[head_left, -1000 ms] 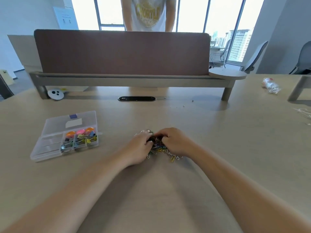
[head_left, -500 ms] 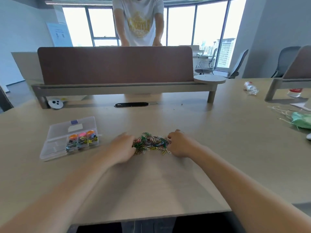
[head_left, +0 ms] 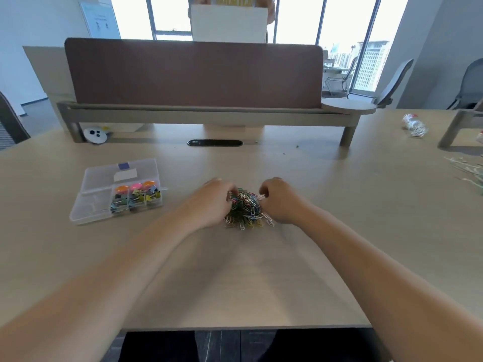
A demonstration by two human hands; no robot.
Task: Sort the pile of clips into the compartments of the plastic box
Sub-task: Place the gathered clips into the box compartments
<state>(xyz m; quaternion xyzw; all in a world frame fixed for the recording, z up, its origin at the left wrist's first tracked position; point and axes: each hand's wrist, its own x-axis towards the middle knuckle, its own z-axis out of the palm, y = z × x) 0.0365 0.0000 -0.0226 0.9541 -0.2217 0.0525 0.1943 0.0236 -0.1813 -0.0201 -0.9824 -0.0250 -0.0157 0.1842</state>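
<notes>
A heap of coloured paper clips (head_left: 247, 209) lies on the tan table, a bit beyond its front edge. My left hand (head_left: 213, 202) presses against the heap's left side, fingers curled into the clips. My right hand (head_left: 281, 201) cups the right side, its fingertips pinching clips at the top. To the left sits the clear plastic box (head_left: 96, 202), lid folded back. Its right-hand compartments hold coloured binder clips and round orange and pink pieces (head_left: 136, 194).
A brown desk divider (head_left: 193, 71) on a grey rail crosses the table behind. A person holding a white board stands beyond it. A crushed plastic bottle (head_left: 414, 125) lies far right, a black cable slot (head_left: 214, 143) mid-table, a white round device (head_left: 95, 134) back left.
Both hands, apart at the ends of a spread-out row of clips half a second ago, have come together and bunched the clips into a tighter heap. The head camera has tilted.
</notes>
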